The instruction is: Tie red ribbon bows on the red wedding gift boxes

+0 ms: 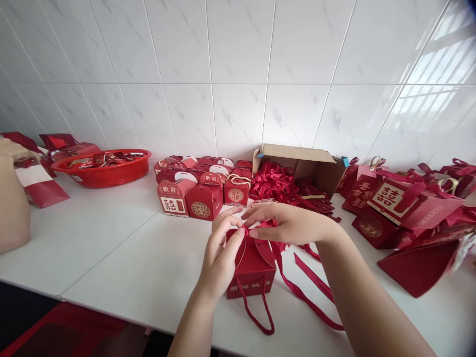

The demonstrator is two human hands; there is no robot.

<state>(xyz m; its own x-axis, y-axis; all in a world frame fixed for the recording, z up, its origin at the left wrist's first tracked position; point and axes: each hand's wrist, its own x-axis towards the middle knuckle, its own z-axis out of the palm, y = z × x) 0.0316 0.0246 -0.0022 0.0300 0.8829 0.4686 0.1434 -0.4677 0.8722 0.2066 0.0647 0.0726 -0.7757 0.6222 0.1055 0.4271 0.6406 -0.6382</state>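
A small red gift box [256, 267] with a twisted rope handle [256, 325] stands in front of me, its curved top flaps folded together. At its top, my left hand [219, 253] pinches a red ribbon [246, 230] between thumb and fingers. My right hand [293, 224] reaches over from the other side, its fingertips closed on the same ribbon. My fingers partly hide the top of the box and the ribbon there. Loose red ribbon tails [293, 292] lie on the table right of the box.
Behind are several closed red gift boxes [206, 201] and a cardboard carton [316, 157] spilling red ribbons [273, 181]. Ribboned boxes [399, 198] pile up on the right. At left stand a red basin [111, 171] of wrapped packets and another person's beige sleeve [13, 198]. A tiled wall borders the white table [130, 258].
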